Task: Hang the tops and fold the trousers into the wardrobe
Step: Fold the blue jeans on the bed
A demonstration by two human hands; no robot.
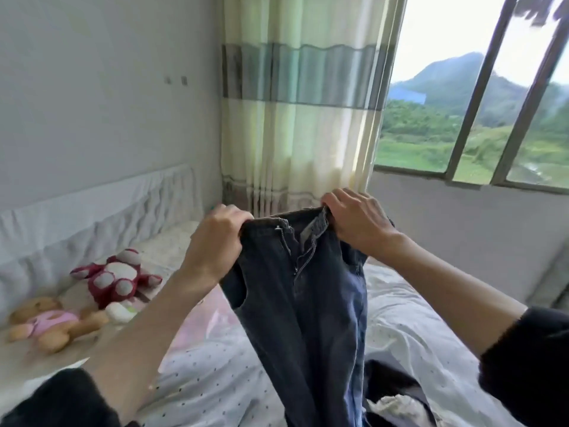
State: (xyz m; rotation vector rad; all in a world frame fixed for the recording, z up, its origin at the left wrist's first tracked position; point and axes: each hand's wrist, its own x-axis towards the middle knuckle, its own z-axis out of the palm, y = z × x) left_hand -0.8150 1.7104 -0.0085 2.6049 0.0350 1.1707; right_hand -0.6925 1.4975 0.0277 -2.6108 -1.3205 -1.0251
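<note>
A pair of dark blue jeans (311, 303) hangs in the air over the bed, zip open and front facing me. My left hand (215, 241) grips the left end of the waistband. My right hand (357, 220) grips the right end, fingers curled over the band. The legs drop down out of the bottom of the view. Below them lie more clothes: a dark garment (391, 380) and a pale crumpled one (397, 406). No wardrobe is in sight.
The bed (215, 374) has a white dotted cover and a padded headboard (92, 211) at left. A red plush toy (118, 280) and a tan teddy in pink (52, 322) lie near the headboard. A curtain (301, 103) and a window (480, 97) stand beyond.
</note>
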